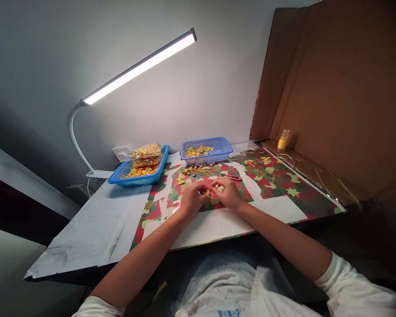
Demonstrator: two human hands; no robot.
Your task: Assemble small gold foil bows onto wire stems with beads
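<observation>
Close together over the patterned table, my left hand [194, 197] and my right hand [230, 193] meet fingertip to fingertip. Both are closed in a pinch. Between them shows a thin yellow cord [214, 201], curving below the fingers; any smaller piece at the fingertips is hidden. Just beyond the hands lie a bundle of gold cords [199, 171], several small dark round beads [194, 175] and a yellow bow-shaped piece [180, 180]. A pair of pink-handled thread snips [233, 177] rests behind my right hand.
A blue basket [161, 169] at left holds yellow pieces and filled plastic bags. Another blue basket [226, 154] holds yellow bows. Loose gold strands [264, 173] lie right. A yellow-filled bottle [283, 140] stands near the cardboard wall [336, 97]. A lamp [141, 66] hangs above.
</observation>
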